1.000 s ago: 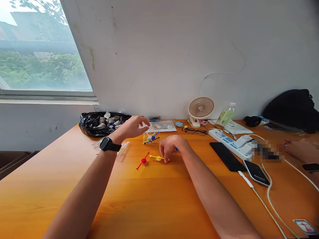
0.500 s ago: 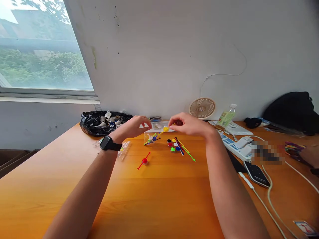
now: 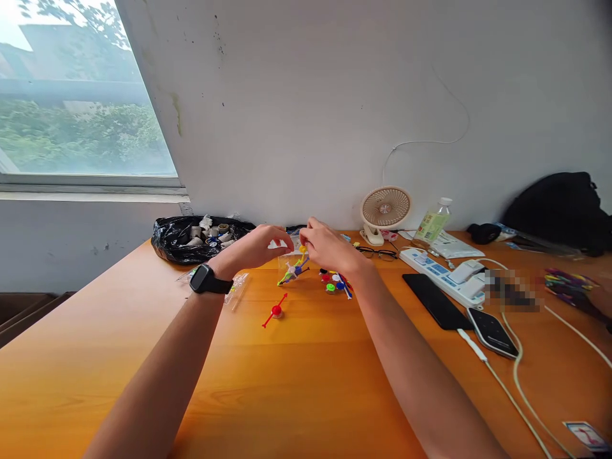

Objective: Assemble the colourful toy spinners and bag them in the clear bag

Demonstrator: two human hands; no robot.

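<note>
A small assembly of white, blue, green and yellow plastic rods and connectors point(image 3: 292, 273) stands tilted on the table. My right hand point(image 3: 327, 245) is above its right side, fingertips closed on a yellow connector point(image 3: 303, 249) at the top. Just left of it, my left hand point(image 3: 261, 247), with a black watch on the wrist, has its fingers curled toward the thumb; what they hold, if anything, I cannot make out. Nearer to me lies a red rod with a round red connector point(image 3: 276, 311). Loose coloured connectors point(image 3: 330, 288) and rods sit under my right wrist, partly hidden.
A black bag of cardboard rolls point(image 3: 167, 239) stands back left, with clear plastic packets point(image 3: 236, 290) in front. To the right are a fan point(image 3: 385, 207), glasses point(image 3: 382, 254), a bottle point(image 3: 433, 223), a power strip point(image 3: 442, 277), phones and cables. Another person's hand point(image 3: 600, 290) shows far right.
My right hand has moved left toward my left hand, bringing the yellow connector over the assembly. The yellow part now stands steeper. My left hand has stayed nearly in place.
</note>
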